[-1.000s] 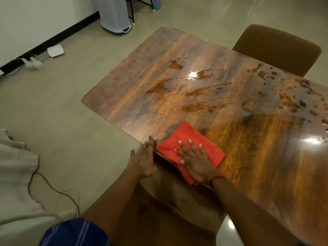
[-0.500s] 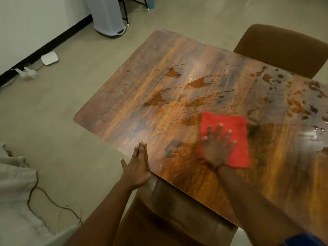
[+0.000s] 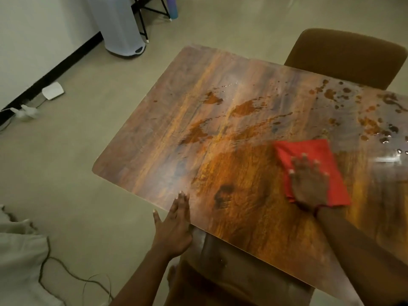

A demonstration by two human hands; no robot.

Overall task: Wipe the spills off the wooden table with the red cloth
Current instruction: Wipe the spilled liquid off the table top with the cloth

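A: Since last frame, red cloth [image 3: 313, 166] slid further right along the table [image 3: 167, 138], right hand [image 3: 309, 184] riding it.
B: Hands?
A: Right flat, fingers spread, pressing the cloth. Left hand [image 3: 175, 228] flat, holding nothing, on the table's near edge.
B: Counts?
A: One cloth, two chairs, many spills [image 3: 245, 108] beyond the cloth.

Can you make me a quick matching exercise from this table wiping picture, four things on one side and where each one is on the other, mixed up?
Things:
1. red cloth
2. left hand
3. brown chair
4. spills

Places:
A. at the table's near edge
B. behind the table's far side
C. under the right hand
D. on the wood beyond the cloth

Pairs: 1-C, 2-A, 3-B, 4-D
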